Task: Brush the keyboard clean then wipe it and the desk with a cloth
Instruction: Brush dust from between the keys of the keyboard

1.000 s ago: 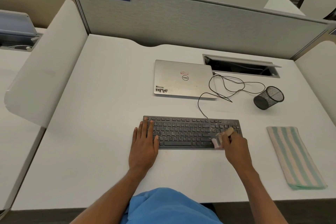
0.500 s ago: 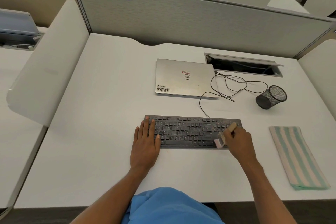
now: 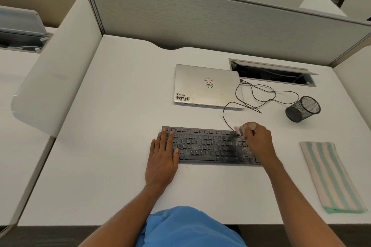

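Note:
A dark grey keyboard [image 3: 206, 145] lies on the white desk [image 3: 112, 126] in front of me. My left hand [image 3: 162, 154] rests flat on its left end, fingers straight. My right hand [image 3: 259, 141] grips a small brush [image 3: 244, 128] with a wooden handle, its pale bristles at the keyboard's far right edge. Light dust specks show on the keys just left of that hand. A folded cloth [image 3: 329, 174] with green and beige stripes lies on the desk to the right of the keyboard.
A shut silver laptop [image 3: 206, 86] sits behind the keyboard, with a thin black cable [image 3: 261, 96] looping beside it. A black mesh cup [image 3: 303, 108] lies tipped at the right. A cable slot [image 3: 271, 72] opens at the back. Grey partitions surround the desk.
My right hand has swept the brush from the keyboard's near right keys up to its far right edge. My left hand has stayed put.

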`<state>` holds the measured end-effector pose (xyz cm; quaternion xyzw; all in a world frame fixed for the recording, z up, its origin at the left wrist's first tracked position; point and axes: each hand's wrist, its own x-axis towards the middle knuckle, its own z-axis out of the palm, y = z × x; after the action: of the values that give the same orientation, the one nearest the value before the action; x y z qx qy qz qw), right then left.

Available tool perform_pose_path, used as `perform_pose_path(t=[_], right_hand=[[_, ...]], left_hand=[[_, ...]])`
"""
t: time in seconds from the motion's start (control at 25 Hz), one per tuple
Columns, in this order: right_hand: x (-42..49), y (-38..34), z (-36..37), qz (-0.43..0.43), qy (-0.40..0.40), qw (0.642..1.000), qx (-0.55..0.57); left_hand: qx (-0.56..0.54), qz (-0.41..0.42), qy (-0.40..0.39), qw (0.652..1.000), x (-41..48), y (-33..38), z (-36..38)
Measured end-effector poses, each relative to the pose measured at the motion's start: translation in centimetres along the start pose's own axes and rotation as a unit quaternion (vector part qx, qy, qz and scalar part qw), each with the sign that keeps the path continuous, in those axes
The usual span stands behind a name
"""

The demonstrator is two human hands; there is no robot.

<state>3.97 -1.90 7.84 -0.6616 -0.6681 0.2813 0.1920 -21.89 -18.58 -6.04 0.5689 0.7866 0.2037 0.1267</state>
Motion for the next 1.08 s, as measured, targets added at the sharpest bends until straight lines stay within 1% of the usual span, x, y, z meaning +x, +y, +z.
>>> perform_pose_path(t=[0.08, 0.2, 0.28, 0.4, 0.44, 0.48, 0.56, 0.64, 0.68, 0.76, 1.0, 1.08], right_hand=[[-0.8, 0.0, -0.4, -0.007, -0.028, 0.999, -0.015], [-2.2, 0.8, -0.7, -0.026, -0.043, 0.998, -0.034], [-2.8, 1.5, -1.2, -0.031, -0.070, 0.994, -0.073], [-2.5, 1.6, -2.5, 0.018, -0.143, 0.979, -0.142], [-2.2, 1.6, -2.8, 0.035, -0.154, 0.976, -0.151], [-1.9, 1.5, -2.9, 0.040, -0.147, 0.976, -0.155], [-1.4, 1.2, -2.7, 0.028, -0.078, 0.987, -0.141], [-1.4, 0.5, -2.2, 0.010, -0.009, 0.995, -0.094], [-1.5, 0.2, -1.8, 0.005, 0.005, 0.998, -0.066], [-2.0, 0.1, -1.3, 0.009, 0.002, 0.999, -0.037], [-6.1, 3.1, -0.6, 0.021, -0.052, 0.996, -0.069], [-6.3, 3.1, -1.4, 0.031, -0.050, 0.995, -0.076]], left_hand=[[-0.001, 0.000, 0.002, 1.000, 0.0, 0.0, 0.1], [-0.001, -0.001, -0.002, 1.000, -0.1, -0.1, 0.0], [0.000, -0.002, -0.003, 1.000, -0.1, 0.0, 0.0], [-0.002, -0.001, -0.001, 1.000, 0.0, 0.0, 0.0], [-0.003, -0.001, 0.001, 1.000, 0.0, 0.0, 0.0], [-0.003, -0.002, 0.002, 1.000, 0.0, 0.0, 0.0], [-0.001, -0.001, 0.000, 1.000, 0.0, 0.0, 0.0], [0.001, 0.000, 0.000, 1.000, 0.0, 0.0, 0.0], [0.000, -0.001, 0.000, 1.000, 0.0, 0.0, 0.0], [-0.003, -0.001, -0.002, 1.000, 0.0, 0.0, -0.1], [0.003, -0.001, 0.000, 1.000, 0.0, 0.0, 0.0], [0.001, 0.000, 0.000, 1.000, 0.0, 0.0, 0.0]])
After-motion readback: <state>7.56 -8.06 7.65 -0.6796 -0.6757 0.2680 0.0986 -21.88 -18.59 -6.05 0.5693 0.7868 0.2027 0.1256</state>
